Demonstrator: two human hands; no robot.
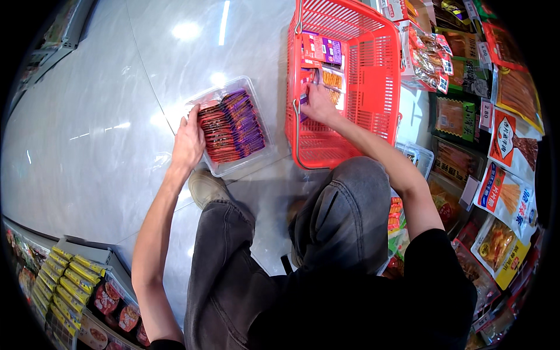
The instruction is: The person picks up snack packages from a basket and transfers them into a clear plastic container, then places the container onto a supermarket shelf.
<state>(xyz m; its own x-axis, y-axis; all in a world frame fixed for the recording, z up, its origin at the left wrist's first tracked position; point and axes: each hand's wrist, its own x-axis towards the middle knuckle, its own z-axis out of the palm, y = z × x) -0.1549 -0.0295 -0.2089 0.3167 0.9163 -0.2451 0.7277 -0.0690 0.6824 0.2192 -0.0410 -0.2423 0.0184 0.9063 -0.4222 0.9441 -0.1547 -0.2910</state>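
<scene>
A clear plastic bin [265,108] stands on the floor in front of me, filled with a tight row of red and purple snack packets [233,128]. My left hand [189,140] is at the bin's left edge, its fingers closed over the rim beside the packets. To the right is a red shopping basket [373,108] with several snack packets in it. Reaching into that basket, my right hand [319,104] has its fingers closed on a red and purple snack packet [303,99], partly hidden by the hand. Packets with a pale front and golden strips [332,80] lie beside it.
Shelves of bagged snacks [504,198] run close along the right side. A box of wrapped snacks [423,55] stands just beyond the basket. At the lower left is another shelf with yellow packets [67,280]. The basket's metal handle [296,137] lies along its left side.
</scene>
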